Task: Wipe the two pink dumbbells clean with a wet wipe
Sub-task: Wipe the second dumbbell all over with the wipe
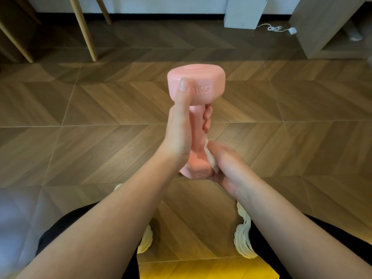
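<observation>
While the fingers (pixel 207 119) of the left hand (pixel 180 129) curl tight round the handle, their tips showing on its right side and the thumb lying straight up against the upper head, the pink dumbbell (pixel 198 81) stands upright in mid-air in front of the person, one head at the top and the other low down by the wrists. Its long axis runs up and down, the top tipped a little away. The right hand (pixel 227 166) comes in from the lower right and pinches a bunched wet wipe (pixel 211 158) against the foot of the handle, where it meets the lower head, thumb over the cloth. Its other fingers pass under that head, and how they lie I cannot tell. So the wipe touches the handle just below the left grip. To my eye any stroke must go up along the axis or round it, and the left fingers bar the way upward unless that hand shifts. The right hand is nearer the lower head, the left nearer the upper. Only one dumbbell shows. Beneath is a wooden herringbone floor (pixel 281 101), with pale shoes (pixel 244 234) under the arms.
</observation>
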Available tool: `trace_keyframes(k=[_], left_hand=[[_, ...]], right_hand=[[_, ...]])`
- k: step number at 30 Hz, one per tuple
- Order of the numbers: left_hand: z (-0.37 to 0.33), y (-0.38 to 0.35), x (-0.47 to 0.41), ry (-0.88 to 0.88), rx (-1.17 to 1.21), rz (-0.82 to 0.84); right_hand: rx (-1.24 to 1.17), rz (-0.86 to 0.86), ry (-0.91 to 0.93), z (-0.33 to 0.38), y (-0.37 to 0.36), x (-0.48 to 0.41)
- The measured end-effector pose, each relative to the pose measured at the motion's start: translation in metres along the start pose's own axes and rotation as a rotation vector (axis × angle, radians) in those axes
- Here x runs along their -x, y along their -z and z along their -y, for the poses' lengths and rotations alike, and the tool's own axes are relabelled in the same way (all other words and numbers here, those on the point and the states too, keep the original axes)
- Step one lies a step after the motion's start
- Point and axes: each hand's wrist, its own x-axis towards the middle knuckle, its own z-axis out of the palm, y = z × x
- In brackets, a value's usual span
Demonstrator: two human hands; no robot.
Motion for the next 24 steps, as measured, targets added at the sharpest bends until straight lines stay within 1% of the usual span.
trace_keyframes(k=[3,4,5,6,9,11,13,16,17,18,21,22,24], left_hand=[[-0.004,0.004,-0.002,-0.006,-0.004,0.009],[-0.006,0.007,-0.002,0.006,0.013,0.011],[-0.007,0.009,-0.002,0.015,0.032,0.017],[-0.007,0.009,-0.001,0.020,0.048,0.027],[-0.001,0.003,0.003,0.043,0.072,0.082],[0.001,-0.001,0.005,0.059,0.047,0.102],[-0.001,-0.001,0.003,0.062,0.021,0.110],[-0.008,0.006,0.000,0.046,0.046,0.115],[-0.009,0.009,0.000,0.044,0.063,0.122],[-0.010,0.010,0.001,0.047,0.072,0.129],[-0.007,0.006,0.005,0.062,0.053,0.167],[-0.006,0.005,0.005,0.065,0.046,0.180],[-0.005,0.004,0.005,0.068,0.034,0.199]], right_hand=[[-0.085,0.202,0.015,0.006,0.009,0.006],[-0.106,0.242,0.027,0.007,0.011,0.008],[-0.109,0.244,0.034,0.007,0.012,0.009],[-0.093,0.211,0.036,0.006,0.010,0.009],[0.027,0.001,0.001,-0.001,-0.002,0.006],[0.113,-0.070,-0.006,0.001,-0.006,0.005],[0.136,0.000,0.020,0.005,-0.001,0.006],[0.051,0.233,0.042,0.010,0.011,0.012],[0.048,0.273,0.046,0.011,0.012,0.014],[0.079,0.263,0.053,0.009,0.011,0.014],[0.257,0.040,0.052,0.001,0.003,0.006],[0.280,0.009,0.054,-0.001,0.003,0.006],[0.265,0.003,0.089,0.000,0.002,0.007]])
